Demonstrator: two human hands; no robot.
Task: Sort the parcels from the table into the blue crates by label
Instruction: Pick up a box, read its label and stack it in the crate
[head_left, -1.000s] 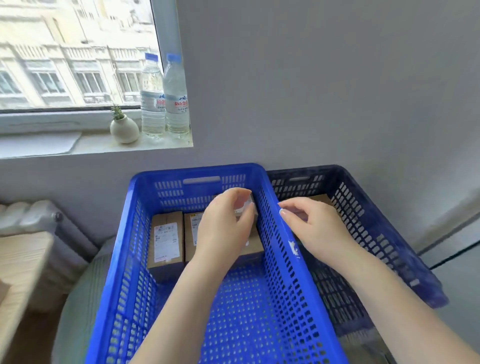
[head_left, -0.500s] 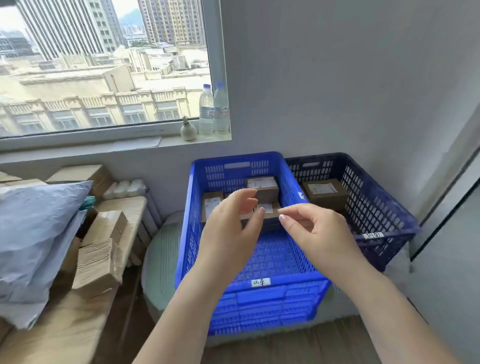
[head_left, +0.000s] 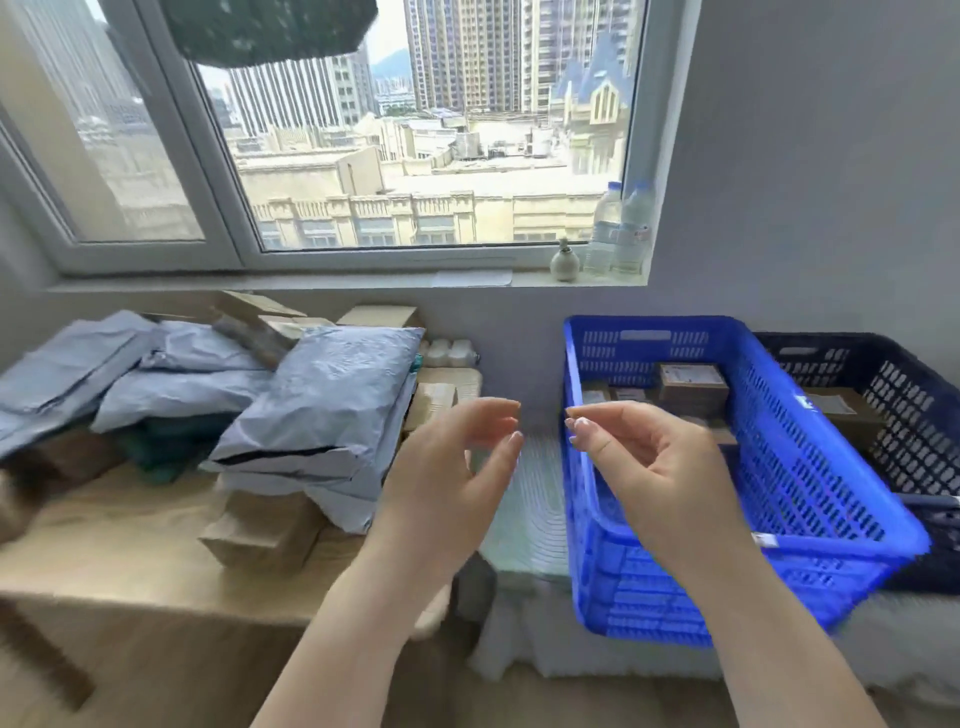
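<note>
My left hand (head_left: 452, 467) and my right hand (head_left: 644, 457) hover side by side in mid-air, fingers loosely curled, holding nothing. The left one is beside the table's right end; the right one is in front of the bright blue crate (head_left: 810, 467), which holds several small cardboard parcels (head_left: 691, 384) at its far end. A darker blue crate (head_left: 914, 415) to its right holds a labelled box (head_left: 836, 408). On the wooden table (head_left: 119, 545) at left lie grey mailer bags (head_left: 322, 400) piled over cardboard boxes (head_left: 260, 530).
Both crates rest on a pale cushioned seat (head_left: 535, 499) below the wall. The window sill carries two water bottles (head_left: 618, 234) and a small pot (head_left: 564, 262). A radiator (head_left: 449, 353) sits behind the table's right end.
The view has swung left and pulled back from the crates, bringing the table and its parcels into sight. Both hands have drawn away from the bright blue crate and stay empty.
</note>
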